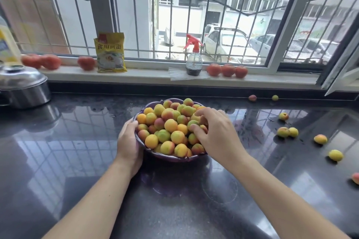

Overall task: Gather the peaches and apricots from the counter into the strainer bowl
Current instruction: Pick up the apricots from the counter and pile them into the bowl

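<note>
Strainer bowl: a purple plastic strainer bowl with a scalloped rim point(175, 158) sits mid-table on the dark glossy stone table point(77, 141), heaped with small yellow, orange and red-blushed peaches and apricots point(171, 125).
Left hand: the left hand point(129, 141) grips the bowl's left rim, fingers curled round the edge.
Right hand: the right hand point(215, 132) rests on the right side of the heap, fingers bent onto the fruit; whether it pinches one, I cannot tell.
Loose fruit: several pieces point(287, 132) lie scattered on the table to the right, well apart from the bowl, two point(252, 98) near the back edge.
Windowsill: red tomatoes point(227, 70), a yellow packet point(110, 52), a clear spray bottle with red trigger point(194, 58).
Far left: a steel lidded pot point(23, 85).
</note>
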Demonstrator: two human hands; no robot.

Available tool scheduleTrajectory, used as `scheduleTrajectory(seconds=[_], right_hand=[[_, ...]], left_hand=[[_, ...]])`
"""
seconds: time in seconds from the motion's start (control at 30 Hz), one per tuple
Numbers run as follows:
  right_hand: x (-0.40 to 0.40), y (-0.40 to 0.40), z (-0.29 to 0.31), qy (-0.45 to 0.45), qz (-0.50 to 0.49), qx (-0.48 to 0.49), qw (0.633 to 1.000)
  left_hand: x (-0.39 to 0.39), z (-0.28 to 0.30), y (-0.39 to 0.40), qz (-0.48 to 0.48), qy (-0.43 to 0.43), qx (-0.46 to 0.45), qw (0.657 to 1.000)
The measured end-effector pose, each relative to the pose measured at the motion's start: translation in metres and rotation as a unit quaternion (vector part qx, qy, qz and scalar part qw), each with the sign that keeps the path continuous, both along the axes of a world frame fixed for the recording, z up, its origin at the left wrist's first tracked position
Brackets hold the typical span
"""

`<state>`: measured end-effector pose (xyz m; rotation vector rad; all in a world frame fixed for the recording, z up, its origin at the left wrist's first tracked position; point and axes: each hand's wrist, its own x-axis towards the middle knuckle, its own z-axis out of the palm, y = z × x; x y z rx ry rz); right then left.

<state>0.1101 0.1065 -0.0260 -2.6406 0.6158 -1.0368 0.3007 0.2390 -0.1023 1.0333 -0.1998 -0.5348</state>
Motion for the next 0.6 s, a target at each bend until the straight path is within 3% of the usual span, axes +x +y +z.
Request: scheduleTrajectory(seconds=[0.17,0.33,0.47,0.6], right_hand=[[-0.001,-0.002,-0.005,-0.014,0.022,0.009,1.0],[-0.036,-0.033,-0.02,-0.131,-0.029,0.085,0.987],[-0.081,-0.091,-0.054,-0.012,-0.153,0.082,0.985],[-0.11,-0.126,-0.078,0.04,-0.224,0.046,0.973]], left_hand=[[-0.002,0.001,0.0,0.002,-0.006,0.001,1.0],[-0.008,0.006,0.0,0.013,-0.008,0.001,1.0],[-0.019,0.007,-0.003,0.038,0.008,-0.002,0.999],[-0.044,0.005,-0.005,0.056,0.002,-0.001,0.998]])
